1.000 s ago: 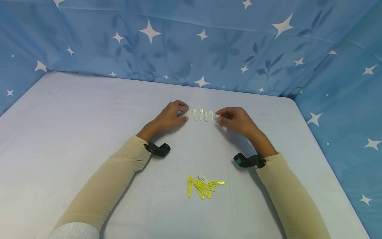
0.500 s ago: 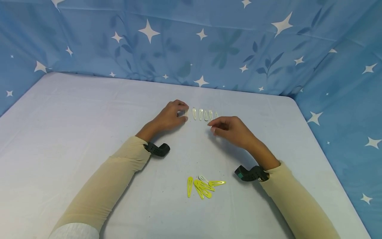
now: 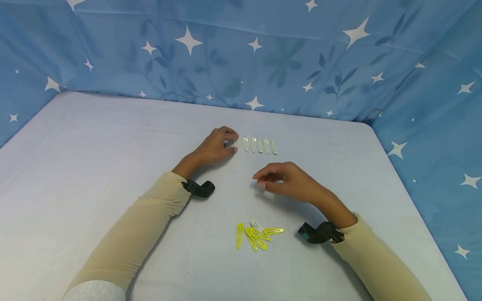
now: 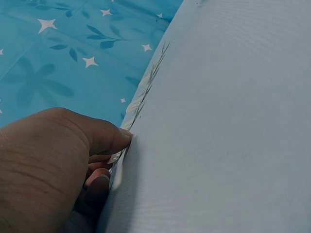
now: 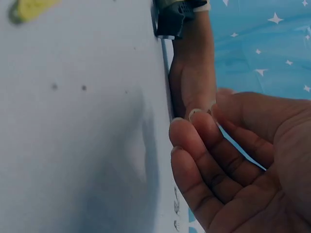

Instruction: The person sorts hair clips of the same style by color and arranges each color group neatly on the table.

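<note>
My left hand (image 3: 215, 147) stays at the left end of a row of white snap hair clips. Its thumb and fingers bend around the two ends of the leftmost hair clip (image 3: 235, 143), partly hiding it. To its right lie several more white hair clips (image 3: 266, 146), upright and side by side. My right hand (image 3: 288, 180) hovers nearer to me, its fingers loosely bent and holding nothing. Below it is a small heap of yellow hair clips (image 3: 257, 239) with one white hair clip (image 3: 257, 226) at its far edge.
A white cloth covers the table (image 3: 113, 159). Behind it and along the right side hangs a blue curtain (image 3: 226, 54) with white stars. A lone yellow hair clip (image 3: 239, 235) lies just left of the heap. Both wrists wear black camera bands.
My right hand has left the rightmost white hair clip, which now lies in the row, and has moved towards me, above the yellow heap. My left hand has stayed put.
</note>
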A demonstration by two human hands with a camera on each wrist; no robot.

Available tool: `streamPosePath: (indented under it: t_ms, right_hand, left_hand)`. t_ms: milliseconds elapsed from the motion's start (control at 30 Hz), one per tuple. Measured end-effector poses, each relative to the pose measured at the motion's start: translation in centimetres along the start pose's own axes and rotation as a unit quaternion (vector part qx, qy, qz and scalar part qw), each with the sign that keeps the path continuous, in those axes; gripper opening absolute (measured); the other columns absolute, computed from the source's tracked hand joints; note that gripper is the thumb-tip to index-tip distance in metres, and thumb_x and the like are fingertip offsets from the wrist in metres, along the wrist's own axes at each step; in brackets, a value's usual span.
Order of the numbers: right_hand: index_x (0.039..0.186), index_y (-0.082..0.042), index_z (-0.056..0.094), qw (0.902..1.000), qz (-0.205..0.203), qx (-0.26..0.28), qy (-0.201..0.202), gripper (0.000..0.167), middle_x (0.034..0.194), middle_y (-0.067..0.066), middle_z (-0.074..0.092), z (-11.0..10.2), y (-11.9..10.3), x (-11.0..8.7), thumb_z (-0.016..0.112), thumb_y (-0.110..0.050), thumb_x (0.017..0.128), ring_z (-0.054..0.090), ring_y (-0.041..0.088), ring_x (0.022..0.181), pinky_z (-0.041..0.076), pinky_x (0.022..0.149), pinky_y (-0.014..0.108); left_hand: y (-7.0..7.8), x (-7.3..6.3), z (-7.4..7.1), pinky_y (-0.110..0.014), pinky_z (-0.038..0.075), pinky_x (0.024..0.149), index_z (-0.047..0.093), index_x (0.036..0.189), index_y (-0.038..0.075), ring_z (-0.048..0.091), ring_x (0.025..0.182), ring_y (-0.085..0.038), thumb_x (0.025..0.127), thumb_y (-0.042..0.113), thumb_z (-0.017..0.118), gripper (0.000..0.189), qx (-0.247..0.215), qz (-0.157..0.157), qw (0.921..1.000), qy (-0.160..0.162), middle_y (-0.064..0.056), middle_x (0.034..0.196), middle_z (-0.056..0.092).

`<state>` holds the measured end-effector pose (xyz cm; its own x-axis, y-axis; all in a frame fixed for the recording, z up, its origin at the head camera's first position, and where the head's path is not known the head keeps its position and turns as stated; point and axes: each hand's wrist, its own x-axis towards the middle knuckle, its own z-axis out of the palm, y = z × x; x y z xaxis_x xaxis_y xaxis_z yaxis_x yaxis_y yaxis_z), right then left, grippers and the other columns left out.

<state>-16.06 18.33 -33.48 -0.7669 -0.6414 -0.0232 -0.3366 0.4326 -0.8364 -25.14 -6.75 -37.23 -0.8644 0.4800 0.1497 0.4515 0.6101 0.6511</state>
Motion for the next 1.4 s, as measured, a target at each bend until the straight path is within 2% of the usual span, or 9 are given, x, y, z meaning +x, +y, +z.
streamPosePath:
  t_ms: [100, 333, 600, 800, 967, 1067, 1267, 1400]
  right_hand:
    - [0.111, -0.003, 0.071, 0.9993, 0.0, 0.027, -0.027, 0.022, 0.1, 0.006, 0.07, 0.4, -0.1, -0.4, 0.067, -0.002, 0.09, 0.064, 0.019, 0.088, 0.051, 0.081, 0.03]
    - [0.113, -0.002, 0.07, 0.9961, 0.011, 0.064, -0.061, 0.023, 0.101, 0.007, 0.071, 1.2, -0.5, -1.1, 0.069, -0.006, 0.09, 0.064, 0.021, 0.092, 0.052, 0.079, 0.03]
    - [0.112, -0.003, 0.071, 0.9901, -0.023, 0.076, -0.116, 0.025, 0.103, 0.006, 0.069, 2.3, 0.2, -2.0, 0.066, 0.001, 0.089, 0.063, 0.023, 0.088, 0.052, 0.079, 0.032]
    - [0.111, -0.004, 0.072, 0.9893, -0.061, 0.048, -0.123, 0.025, 0.1, 0.003, 0.068, 2.8, 0.2, -2.4, 0.068, 0.003, 0.087, 0.063, 0.017, 0.083, 0.053, 0.077, 0.031]
    - [0.11, -0.007, 0.072, 0.9877, -0.077, 0.01, -0.135, 0.026, 0.096, -0.001, 0.066, 3.2, -0.1, -2.6, 0.071, 0.001, 0.085, 0.061, 0.012, 0.08, 0.052, 0.077, 0.029]
    - [0.11, -0.01, 0.073, 0.9869, -0.073, -0.008, -0.144, 0.029, 0.096, -0.003, 0.065, 3.3, -0.3, -2.7, 0.073, 0.001, 0.084, 0.06, 0.01, 0.08, 0.052, 0.076, 0.029]
    - [0.111, -0.015, 0.073, 0.9881, -0.037, -0.03, -0.146, 0.033, 0.099, -0.006, 0.064, 3.5, -0.9, -2.8, 0.074, 0.001, 0.082, 0.06, 0.01, 0.082, 0.051, 0.076, 0.028]
    - [0.112, -0.014, 0.073, 0.988, -0.039, -0.047, -0.142, 0.033, 0.099, -0.007, 0.063, 3.7, -1.0, -2.8, 0.073, 0.001, 0.083, 0.058, 0.009, 0.083, 0.051, 0.077, 0.028]
  left_hand:
    - [0.1, 0.0, 0.0, -0.039, 0.041, 0.095, 0.056, 0.134, -0.002, 0.047, 0.122, -0.031, 0.091, 0.009, 0.065, 0.045, -0.001, -0.002, 1.0, -0.001, -0.017, 0.134, 0.051]
    - [0.3, -0.1, -0.1, -0.039, 0.041, 0.095, 0.056, 0.135, -0.003, 0.046, 0.123, -0.031, 0.092, 0.01, 0.064, 0.046, -0.004, -0.007, 1.0, -0.001, -0.017, 0.135, 0.051]
    - [-0.3, 0.0, 0.1, -0.04, 0.04, 0.096, 0.057, 0.134, -0.002, 0.046, 0.121, -0.031, 0.092, 0.011, 0.064, 0.044, 0.002, 0.003, 1.0, 0.006, -0.017, 0.134, 0.051]
    - [-0.4, 0.0, 0.2, -0.04, 0.041, 0.096, 0.056, 0.134, -0.002, 0.046, 0.121, -0.031, 0.092, 0.011, 0.064, 0.044, 0.001, 0.004, 1.0, 0.003, -0.017, 0.134, 0.051]
    - [-0.4, 0.1, 0.3, -0.039, 0.042, 0.094, 0.056, 0.134, -0.002, 0.047, 0.121, -0.031, 0.092, 0.011, 0.063, 0.044, -0.004, 0.005, 1.0, 0.003, -0.018, 0.135, 0.051]
    - [-0.3, 0.1, 0.3, -0.039, 0.042, 0.094, 0.056, 0.134, -0.002, 0.047, 0.121, -0.031, 0.092, 0.01, 0.063, 0.045, -0.006, 0.003, 1.0, 0.002, -0.017, 0.135, 0.051]
    - [-0.1, -0.1, 0.2, -0.038, 0.042, 0.094, 0.055, 0.135, -0.002, 0.046, 0.121, -0.03, 0.092, 0.01, 0.063, 0.045, -0.009, 0.0, 1.0, 0.0, -0.017, 0.135, 0.05]
    - [-0.1, -0.2, 0.2, -0.039, 0.042, 0.094, 0.056, 0.134, -0.003, 0.047, 0.12, -0.03, 0.092, 0.009, 0.063, 0.045, -0.008, 0.001, 1.0, 0.003, -0.017, 0.134, 0.051]
